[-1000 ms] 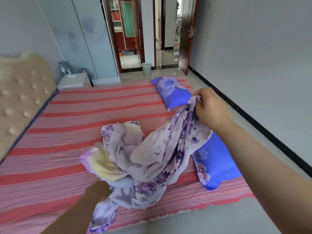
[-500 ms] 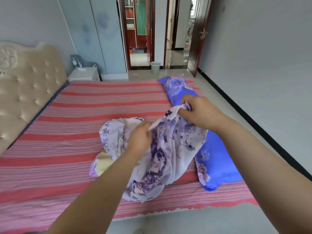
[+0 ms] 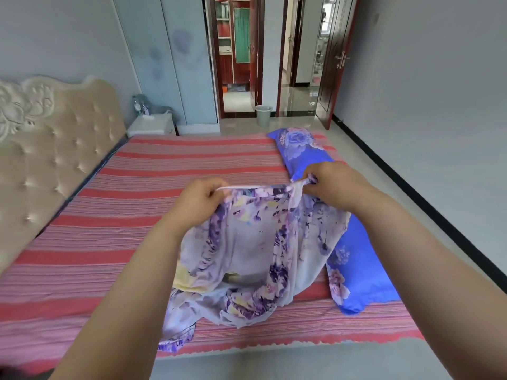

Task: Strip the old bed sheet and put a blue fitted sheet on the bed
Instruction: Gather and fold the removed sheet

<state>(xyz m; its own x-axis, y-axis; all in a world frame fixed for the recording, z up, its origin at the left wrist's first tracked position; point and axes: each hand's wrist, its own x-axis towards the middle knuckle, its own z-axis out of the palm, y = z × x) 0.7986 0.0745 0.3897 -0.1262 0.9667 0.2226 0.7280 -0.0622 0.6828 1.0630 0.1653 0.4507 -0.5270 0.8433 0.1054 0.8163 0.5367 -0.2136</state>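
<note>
At the left edge of the bed, a cream tufted headboard (image 3: pixel 55 149) is seen, and beside it the red-and-pink striped cover (image 3: pixel 153 171) is exposed across the whole top of the bed, with no sheet tucked over it. From this the stripping is judged to be largely done. Toward the near edge of the bed, at its middle, a pale lilac floral sheet (image 3: pixel 255 256) is held up in a loose bunch, its lower folds resting on the striped cover. Its top hem is pinched by the left hand (image 3: pixel 200 201), fingers curled round the fabric, and the same hem is gripped by the right hand (image 3: pixel 332 185), so that the edge is stretched taut between them. Along the right edge of the bed, two blue floral pillows (image 3: pixel 354 259) are lying end to end, the nearer one touched by the hanging sheet. No blue fitted sheet is visible, so fetching and fitting it is judged to remain.
</note>
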